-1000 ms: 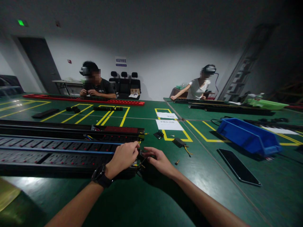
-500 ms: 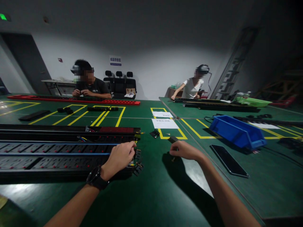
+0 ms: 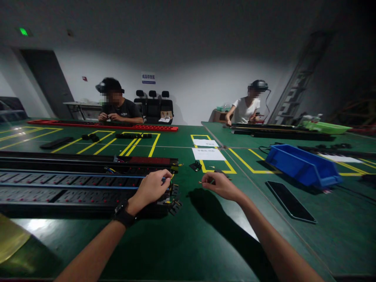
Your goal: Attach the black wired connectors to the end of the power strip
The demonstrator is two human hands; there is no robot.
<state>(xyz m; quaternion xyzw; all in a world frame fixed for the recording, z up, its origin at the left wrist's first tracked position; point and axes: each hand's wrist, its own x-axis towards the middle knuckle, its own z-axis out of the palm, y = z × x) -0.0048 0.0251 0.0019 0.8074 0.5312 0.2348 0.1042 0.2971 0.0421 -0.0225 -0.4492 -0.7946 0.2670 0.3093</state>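
Several long black socket strips (image 3: 96,196) with red dots and blue edging lie side by side at the left. My left hand (image 3: 154,186), wearing a black watch, rests on their right end. Its thumb and fingers are pinched together at a yellow-green wire (image 3: 172,177) by the strip's end. To the right, above the table, my right hand (image 3: 220,185) has its fingertips closed on a small brass-coloured screw (image 3: 200,182). Black end brackets (image 3: 175,205) hang off the nearer strip's end. A black bracket (image 3: 196,166) lies just beyond my hands.
A phone (image 3: 290,201) and a blue bin (image 3: 304,166) stand on the right. Paper sheets (image 3: 209,154) lie ahead within yellow tape. Two people sit across the green table, near a red strip (image 3: 158,128) and black strips (image 3: 279,131). Something yellow (image 3: 11,237) is at lower left.
The view has turned slightly left. My right hand has moved left, closer to the strip ends, with the screw at its fingertips. My left hand stays at the strip end.
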